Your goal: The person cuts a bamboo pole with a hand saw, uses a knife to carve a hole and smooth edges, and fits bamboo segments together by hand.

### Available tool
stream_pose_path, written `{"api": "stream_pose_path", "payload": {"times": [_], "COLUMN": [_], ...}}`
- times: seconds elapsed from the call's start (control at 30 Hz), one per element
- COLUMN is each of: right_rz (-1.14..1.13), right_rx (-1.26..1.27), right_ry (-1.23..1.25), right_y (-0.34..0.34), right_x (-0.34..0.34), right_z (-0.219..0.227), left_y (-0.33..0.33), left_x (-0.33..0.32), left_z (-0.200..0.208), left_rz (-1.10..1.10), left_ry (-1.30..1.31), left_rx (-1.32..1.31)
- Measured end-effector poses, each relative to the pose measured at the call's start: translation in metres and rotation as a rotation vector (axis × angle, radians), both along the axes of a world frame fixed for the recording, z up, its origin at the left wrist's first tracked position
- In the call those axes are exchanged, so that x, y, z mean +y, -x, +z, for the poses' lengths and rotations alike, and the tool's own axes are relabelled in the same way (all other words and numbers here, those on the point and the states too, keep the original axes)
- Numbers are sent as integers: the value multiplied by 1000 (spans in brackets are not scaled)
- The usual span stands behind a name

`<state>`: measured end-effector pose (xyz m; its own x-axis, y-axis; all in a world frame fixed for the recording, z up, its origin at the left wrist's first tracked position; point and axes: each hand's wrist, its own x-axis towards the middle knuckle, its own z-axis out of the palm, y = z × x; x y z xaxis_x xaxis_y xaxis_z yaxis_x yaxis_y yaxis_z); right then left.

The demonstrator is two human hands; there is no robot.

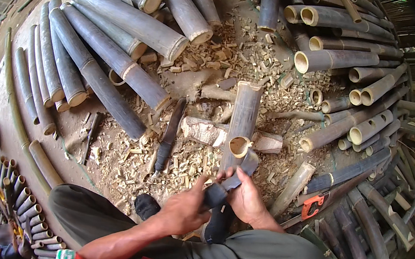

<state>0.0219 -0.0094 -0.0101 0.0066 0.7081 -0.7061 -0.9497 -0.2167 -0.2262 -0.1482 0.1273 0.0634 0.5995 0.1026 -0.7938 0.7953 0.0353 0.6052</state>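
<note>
In front of my lap, my left hand (183,208) is closed around the dark wrapped handle of a broad-bladed knife (215,196). My right hand (248,200) pinches its grey blade between thumb and fingers. Just beyond the hands, a dark bamboo tube (245,108) rests across a pale, hacked log (204,132). An open, pale-rimmed hollow shows at the tube's near part, and the blade tip overlaps the tube's edge there. Left of the log, a machete (170,137) with a black wrapped handle lies on the chips. My fingers partly hide the knife.
Wood chips (191,167) cover the ground. Several bamboo tubes (127,20) lie fanned out at the far left, and more cut tubes (344,61) are stacked at the right. An orange-handled saw (312,205) lies near my right knee. Short tubes (29,205) stand at lower left.
</note>
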Motion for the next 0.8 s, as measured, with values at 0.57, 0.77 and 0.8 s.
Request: {"api": "stream_pose_path", "payload": {"times": [0.57, 0.77, 0.8], "right_rz": [75, 937, 1085], "right_rx": [344, -242, -279], "right_ry": [145, 334, 354], "right_y": [-27, -108, -119], "right_x": [44, 50, 52], "right_z": [-18, -14, -14], "left_y": [-28, -62, -79], "left_x": [99, -111, -127], "left_z": [-45, -47, -48], "left_rz": [-555, 531, 639], "left_ry": [-317, 44, 3], "left_rx": [41, 93, 25]}}
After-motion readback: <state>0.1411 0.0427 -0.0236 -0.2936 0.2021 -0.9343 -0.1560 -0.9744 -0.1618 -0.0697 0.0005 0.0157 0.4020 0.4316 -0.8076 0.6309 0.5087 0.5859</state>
